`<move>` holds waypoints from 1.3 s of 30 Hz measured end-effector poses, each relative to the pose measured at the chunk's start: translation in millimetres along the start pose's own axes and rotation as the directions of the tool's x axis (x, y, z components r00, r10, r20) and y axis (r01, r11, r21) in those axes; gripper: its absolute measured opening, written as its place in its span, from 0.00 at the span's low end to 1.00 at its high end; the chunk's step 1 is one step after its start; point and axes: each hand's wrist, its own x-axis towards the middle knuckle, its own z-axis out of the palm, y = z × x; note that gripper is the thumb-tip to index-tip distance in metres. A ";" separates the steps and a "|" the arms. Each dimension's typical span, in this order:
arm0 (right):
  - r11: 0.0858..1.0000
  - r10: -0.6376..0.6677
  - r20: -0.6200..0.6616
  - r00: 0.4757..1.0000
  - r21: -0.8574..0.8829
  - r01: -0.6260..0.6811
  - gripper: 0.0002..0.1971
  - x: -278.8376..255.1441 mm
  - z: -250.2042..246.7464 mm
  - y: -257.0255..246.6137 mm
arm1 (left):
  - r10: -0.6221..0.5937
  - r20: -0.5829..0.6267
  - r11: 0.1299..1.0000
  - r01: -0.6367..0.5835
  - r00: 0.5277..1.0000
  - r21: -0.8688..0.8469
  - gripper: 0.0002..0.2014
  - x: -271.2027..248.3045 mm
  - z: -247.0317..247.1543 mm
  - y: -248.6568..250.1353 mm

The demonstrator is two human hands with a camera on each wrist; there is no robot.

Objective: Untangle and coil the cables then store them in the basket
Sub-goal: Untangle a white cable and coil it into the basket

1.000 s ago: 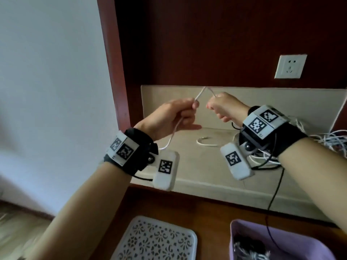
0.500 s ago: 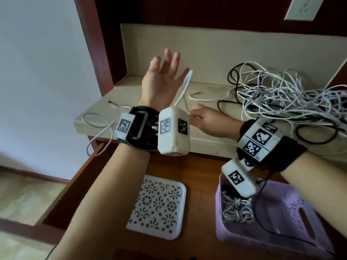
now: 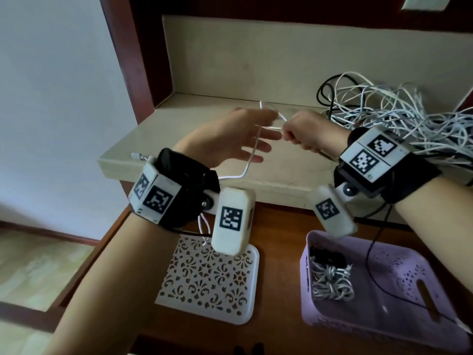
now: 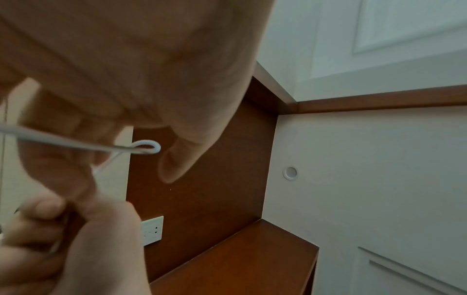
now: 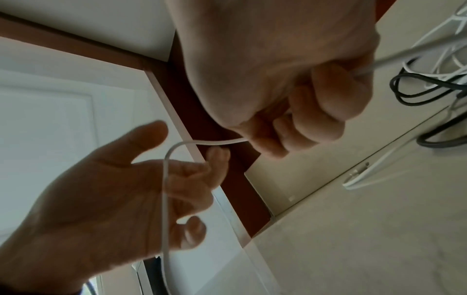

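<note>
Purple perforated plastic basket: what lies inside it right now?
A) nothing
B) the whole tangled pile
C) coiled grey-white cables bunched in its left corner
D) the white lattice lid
C: the purple perforated plastic basket holds coiled grey-white cables in its left corner.

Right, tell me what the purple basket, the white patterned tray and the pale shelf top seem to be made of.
Purple perforated basket: probably moulded plastic, matt, with punched holes and a slot handle.
White patterned tray: likely plastic too, with a cut-out floral lattice and rounded corners.
Pale beige shelf top: looks like stone or a stone-look slab, faintly mottled; cannot tell which.
</note>
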 end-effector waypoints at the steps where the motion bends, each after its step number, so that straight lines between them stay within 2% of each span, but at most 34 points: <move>1: 1.000 -0.001 0.007 1.000 0.004 0.001 0.15 0.0 1.0 -1.2 | 0.038 -0.012 0.999 -0.038 0.999 -0.008 0.07 -0.7 3.0 -0.6; 4: 0.992 -0.091 0.065 0.994 0.093 0.085 0.15 -4.7 8.5 -3.7 | 0.124 -0.198 0.984 -0.146 0.972 -0.099 0.09 4.0 8.4 1.1; 6: 0.980 -0.170 0.089 0.981 0.125 0.158 0.13 -9.3 15.4 -4.0 | 0.110 -0.300 0.980 -0.153 0.948 -0.124 0.18 10.0 9.0 2.4; 8: 0.962 -0.239 0.107 0.965 0.163 0.220 0.09 -14.6 22.0 -4.4 | 0.139 -0.354 0.971 -0.198 0.925 -0.136 0.23 15.7 8.5 2.4; 10: 0.933 -0.319 0.159 0.934 0.225 0.280 0.07 -19.0 28.7 -2.5 | 0.183 -0.401 0.950 -0.267 0.898 -0.165 0.23 19.1 7.1 2.2; 12: 0.914 -0.378 0.214 0.901 0.240 0.327 0.09 -21.5 35.2 0.4 | 0.189 -0.370 0.908 -0.306 0.909 -0.286 0.22 19.5 4.8 2.1; 14: 0.897 -0.430 0.248 0.868 0.228 0.379 0.06 -20.9 41.6 3.9 | 0.172 -0.305 0.819 -0.308 0.937 -0.485 0.22 18.3 1.7 3.0; 15: 0.883 -0.457 0.249 0.854 0.241 0.403 0.05 -20.6 43.4 5.3 | 0.155 -0.283 0.752 -0.299 0.947 -0.588 0.22 17.3 -0.8 3.8; 17: 0.868 -0.473 0.241 0.847 0.288 0.403 0.08 -17.0 42.9 11.2 | 0.134 -0.247 0.591 -0.278 0.960 -0.758 0.22 15.6 -7.2 5.5; 20: 0.884 -0.462 0.247 0.852 0.202 0.421 0.19 -11.9 31.2 23.4 | 0.164 -0.213 0.418 -0.264 0.963 -0.869 0.21 11.2 -21.3 8.4; 22: 0.896 -0.444 0.211 0.871 0.101 0.432 0.23 -7.9 17.2 31.5 | 0.197 -0.176 0.383 -0.241 0.964 -0.892 0.21 6.6 -31.0 11.3; 25: 0.894 -0.446 0.205 0.871 0.137 0.426 0.24 -3.2 -9.0 35.2 | 0.195 -0.033 0.438 -0.117 0.980 -0.891 0.21 1.1 -34.0 13.9; 28: 0.900 -0.418 0.244 0.875 -0.023 0.436 0.20 5.9 -28.7 37.3 | 0.172 0.096 0.506 -0.004 0.980 -0.862 0.18 -1.6 -35.6 14.9; 31: 0.908 -0.365 0.207 0.908 -0.138 0.397 0.22 16.3 -39.3 46.3 | 0.191 0.253 0.623 0.082 0.948 -0.778 0.09 -8.5 -44.2 17.3; 32: 0.924 -0.343 0.173 0.923 -0.112 0.365 0.21 17.5 -42.3 48.2 | 0.188 0.294 0.685 0.090 0.937 -0.723 0.08 -12.1 -45.9 18.8; 35: 0.948 -0.306 0.133 0.943 0.135 0.289 0.18 15.9 -50.0 46.9 | 0.154 0.318 0.880 0.016 0.935 -0.474 0.07 -20.5 -45.0 20.8; 37: 0.937 -0.325 0.171 0.930 0.193 0.292 0.17 11.2 -55.3 41.7 | 0.124 0.346 0.929 0.013 0.930 -0.370 0.12 -23.3 -42.9 22.0; 39: 0.938 -0.336 0.219 0.916 0.163 0.306 0.15 7.0 -60.4 36.1 | 0.100 0.401 0.949 0.033 0.911 -0.313 0.17 -23.4 -42.6 22.2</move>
